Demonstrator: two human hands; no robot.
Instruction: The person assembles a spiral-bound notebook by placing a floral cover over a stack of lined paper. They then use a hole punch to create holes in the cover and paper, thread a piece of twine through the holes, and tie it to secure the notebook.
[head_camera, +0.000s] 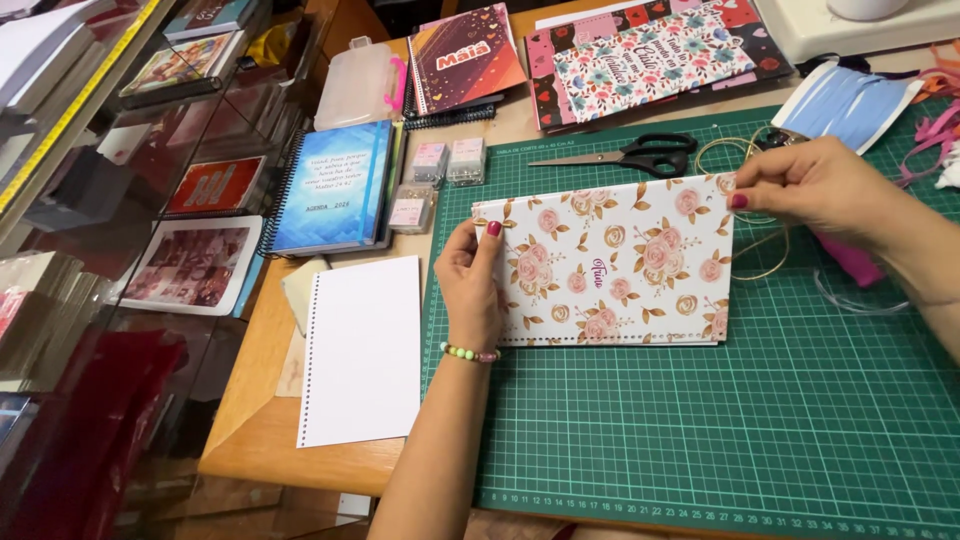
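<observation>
A white notebook cover (610, 262) printed with pink roses and gold leaves lies on the green cutting mat (760, 420). My left hand (472, 280) grips its left edge, thumb on top. My right hand (815, 190) pinches the cover's top right corner, where a thin gold elastic cord (762, 268) loops out beside it. Black scissors (640, 155) lie just beyond the cover's far edge.
A punched white sheet (362, 350) lies left of the mat on the wooden table (250, 400). A blue spiral planner (335, 185), small clear boxes (448, 162), patterned notebooks (640, 60), blue ribbon (845, 100) and pink ribbon (850, 258) lie around. Glass shelving (120, 250) stands at left.
</observation>
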